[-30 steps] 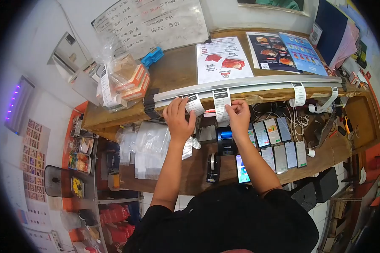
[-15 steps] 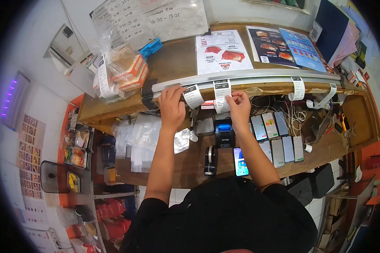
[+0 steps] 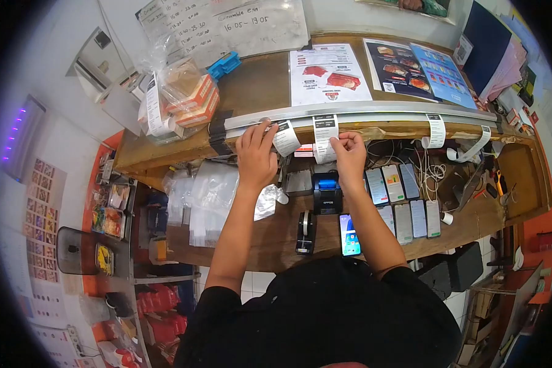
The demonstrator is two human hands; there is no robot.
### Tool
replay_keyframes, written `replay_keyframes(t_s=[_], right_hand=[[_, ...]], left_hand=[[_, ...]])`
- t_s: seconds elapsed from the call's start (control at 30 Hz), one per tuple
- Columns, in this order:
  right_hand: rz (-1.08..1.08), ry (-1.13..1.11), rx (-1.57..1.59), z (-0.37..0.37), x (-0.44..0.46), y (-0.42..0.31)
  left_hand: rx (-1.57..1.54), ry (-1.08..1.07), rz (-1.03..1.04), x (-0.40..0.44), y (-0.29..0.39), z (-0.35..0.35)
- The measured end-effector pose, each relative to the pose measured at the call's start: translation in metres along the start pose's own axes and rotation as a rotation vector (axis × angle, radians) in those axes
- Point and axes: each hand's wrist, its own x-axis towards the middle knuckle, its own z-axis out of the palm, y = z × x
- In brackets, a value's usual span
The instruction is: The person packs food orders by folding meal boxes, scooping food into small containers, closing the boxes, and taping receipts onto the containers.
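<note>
Two printed paper receipts hang side by side from the metal rail [image 3: 386,110] along the shelf edge. My left hand [image 3: 256,154] lies against the rail, fingers extended, with its fingertips at the upper left edge of the curled left receipt [image 3: 286,141]. Between thumb and fingers, my right hand [image 3: 351,158] pinches the right edge of the longer receipt [image 3: 325,136], which hangs almost straight down. Directly below the hands is a black receipt printer [image 3: 327,201] with a blue part on top.
More receipts [image 3: 435,132] hang farther right on the rail. Several phones [image 3: 403,222] lie on the lower desk beside white cables [image 3: 432,167]. A tape dispenser [image 3: 305,233] and clear plastic bags [image 3: 211,202] are there too. Bagged boxes [image 3: 187,101] stand on the upper shelf at left.
The whole view has shifted slightly. My left hand's fingertips have moved a little toward the left receipt. My right hand stays at the longer receipt's edge.
</note>
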Motion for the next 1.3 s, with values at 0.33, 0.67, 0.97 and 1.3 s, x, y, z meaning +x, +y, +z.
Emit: replay_keyframes(t_s=[0.33, 0.67, 0.97, 1.3], right_hand=[[-0.024, 0.016, 0.054, 0.003, -0.004, -0.009], [-0.126, -0.116, -0.208, 0.003, -0.004, -0.032], [-0.158, -0.174, -0.35, 0.002, -0.002, -0.027], [-0.187, -0.117, -0.008, 0.007, -0.039, -0.037]], left_hand=[[-0.075, 0.069, 0.003, -0.001, -0.005, 0.006], [-0.157, 0.185, -0.096, -0.01, 0.011, 0.01], [-1.072, 0.252, -0.816, -0.028, 0.03, 0.033], [-1.548, 0.174, -0.924, -0.002, 0.059, -0.019]])
